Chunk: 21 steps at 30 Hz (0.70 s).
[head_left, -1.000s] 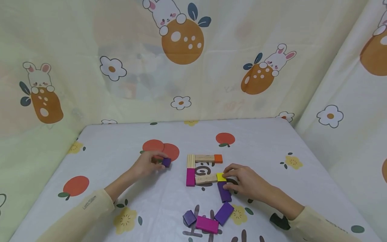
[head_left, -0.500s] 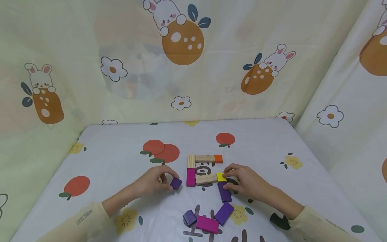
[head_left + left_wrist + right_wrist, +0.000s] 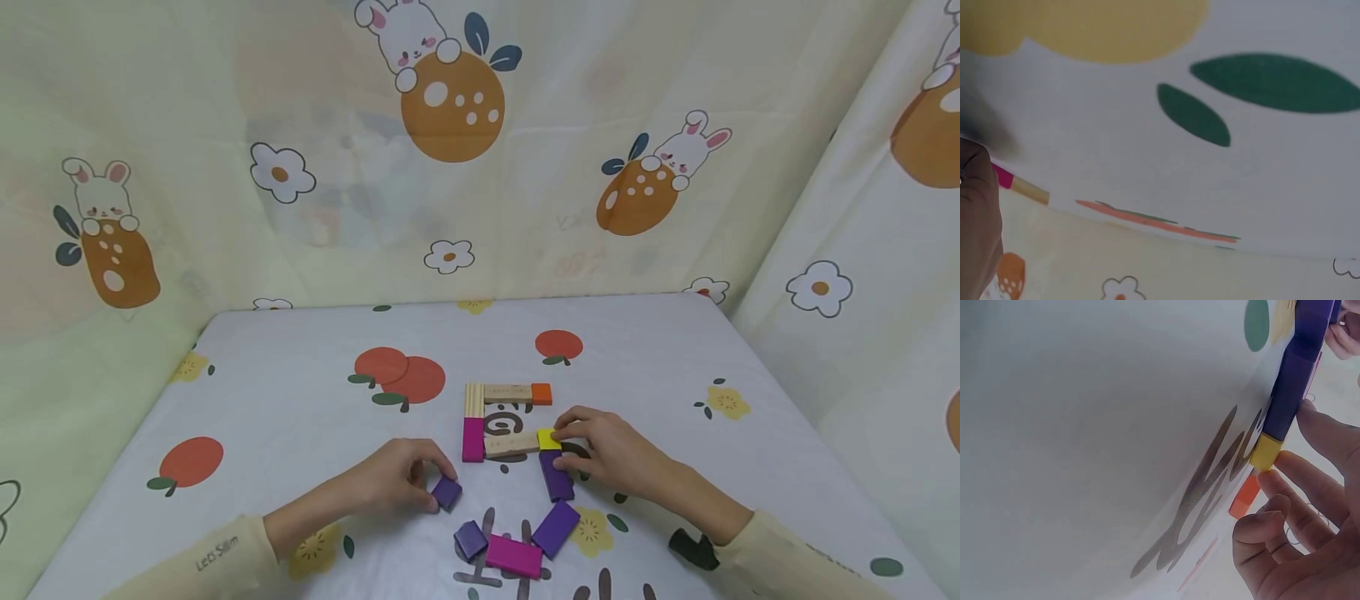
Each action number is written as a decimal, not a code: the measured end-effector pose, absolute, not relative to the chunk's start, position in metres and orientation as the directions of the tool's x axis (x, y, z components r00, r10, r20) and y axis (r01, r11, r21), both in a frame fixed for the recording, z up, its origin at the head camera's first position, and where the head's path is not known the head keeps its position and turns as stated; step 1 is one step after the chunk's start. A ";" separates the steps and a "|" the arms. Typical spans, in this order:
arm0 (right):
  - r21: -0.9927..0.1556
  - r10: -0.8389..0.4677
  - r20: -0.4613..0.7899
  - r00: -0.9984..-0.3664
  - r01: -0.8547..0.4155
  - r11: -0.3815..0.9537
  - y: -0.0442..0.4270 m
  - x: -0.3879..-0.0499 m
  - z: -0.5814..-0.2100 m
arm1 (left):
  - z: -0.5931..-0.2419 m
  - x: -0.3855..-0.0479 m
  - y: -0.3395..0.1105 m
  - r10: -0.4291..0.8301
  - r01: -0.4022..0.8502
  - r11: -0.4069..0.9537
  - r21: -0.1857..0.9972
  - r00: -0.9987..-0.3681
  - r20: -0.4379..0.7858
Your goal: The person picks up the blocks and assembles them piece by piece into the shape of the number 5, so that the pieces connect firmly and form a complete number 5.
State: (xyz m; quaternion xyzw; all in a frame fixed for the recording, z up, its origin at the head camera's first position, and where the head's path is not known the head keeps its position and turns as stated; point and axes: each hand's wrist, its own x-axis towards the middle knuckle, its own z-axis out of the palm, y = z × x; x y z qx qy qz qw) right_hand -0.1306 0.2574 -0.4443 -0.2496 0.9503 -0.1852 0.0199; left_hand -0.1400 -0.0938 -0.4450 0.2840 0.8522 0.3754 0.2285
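Observation:
My left hand [image 3: 393,479] pinches a small purple block [image 3: 447,493] between thumb and fingertips, low over the table left of the row of blocks. With its fingertips my right hand [image 3: 618,450] touches a yellow block [image 3: 550,439], while the thumb rests on the long purple block [image 3: 557,476] joined to it. The right wrist view shows those fingertips against the yellow block [image 3: 1266,452] and the purple one [image 3: 1288,394]. Below lie a tilted purple block [image 3: 557,529], a magenta block [image 3: 514,557] and another small purple block [image 3: 471,541].
Beyond the yellow block, plain wood blocks [image 3: 512,444], an upright-running magenta block [image 3: 473,439] and an orange block [image 3: 542,394] form an open outline. A patterned white cloth [image 3: 300,350] covers the table. A dark object [image 3: 693,549] sits by the right sleeve. Patterned curtains [image 3: 525,225] stand behind and beside.
My left hand has carried the small purple block toward me and slightly right, from near the printed red fruit to beside the lower blocks. The right hand has kept its place.

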 end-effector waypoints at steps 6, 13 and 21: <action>-0.372 -0.475 0.051 -0.878 -0.458 0.807 0.258 -0.131 -0.445 | -0.451 -0.141 -0.093 0.651 0.292 0.559 0.776 -0.734 -0.193; -0.403 -0.464 0.048 -0.884 -0.443 0.801 0.258 -0.131 -0.443 | -0.447 -0.143 -0.096 0.630 0.227 0.558 0.798 -0.742 -0.229; -0.445 -0.444 0.040 -0.895 -0.414 0.794 0.257 -0.131 -0.442 | -0.445 -0.145 -0.098 0.633 0.203 0.535 0.820 -0.739 -0.231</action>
